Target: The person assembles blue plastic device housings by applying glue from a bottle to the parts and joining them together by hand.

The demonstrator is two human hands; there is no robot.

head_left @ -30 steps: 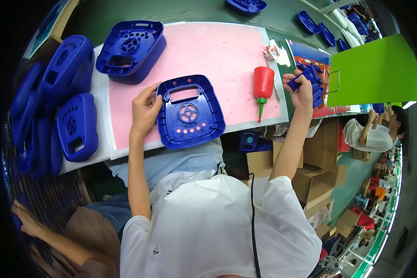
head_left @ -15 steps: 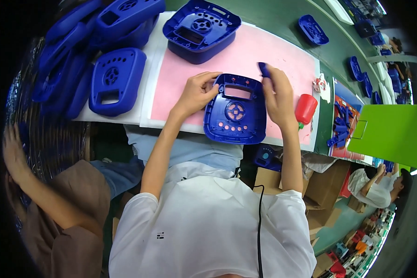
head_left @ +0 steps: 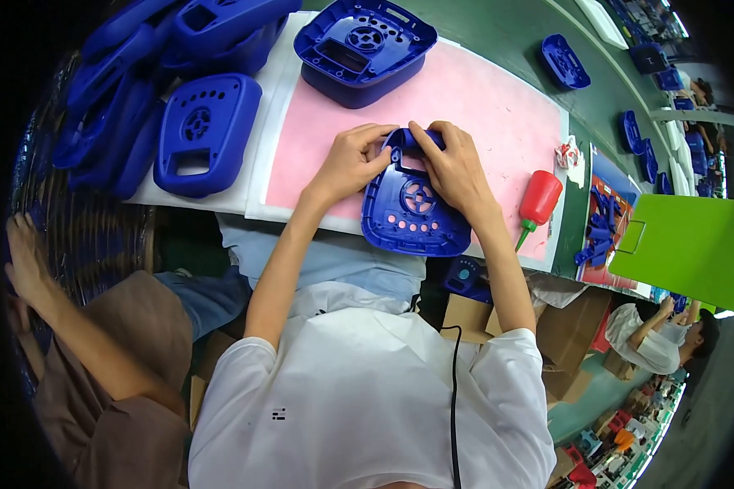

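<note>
A blue plastic housing shell (head_left: 393,213) lies with its hollow inside up at the near edge of the pink mat. My left hand (head_left: 355,161) grips its far left corner, thumb inside the rim and fingers outside. My right hand (head_left: 458,173) is closed at the shell's far edge, over the rectangular window. Its fingers pinch a small blue plastic piece (head_left: 435,138) against that edge, mostly hidden by the fingers. Whether the piece is seated in the shell I cannot tell.
Beyond my hands stand stacked blue shells (head_left: 359,77). Another shell (head_left: 206,134) and a heap of shells (head_left: 110,106) lie left. On the right are a red bottle (head_left: 540,198) with a green nozzle and a bin of small blue parts (head_left: 602,224). A co-worker's arm (head_left: 98,350) is at left.
My right hand has moved left with the small blue piece, from beside the shell to its far edge. My left hand keeps its hold. The whole view has shifted slightly.
</note>
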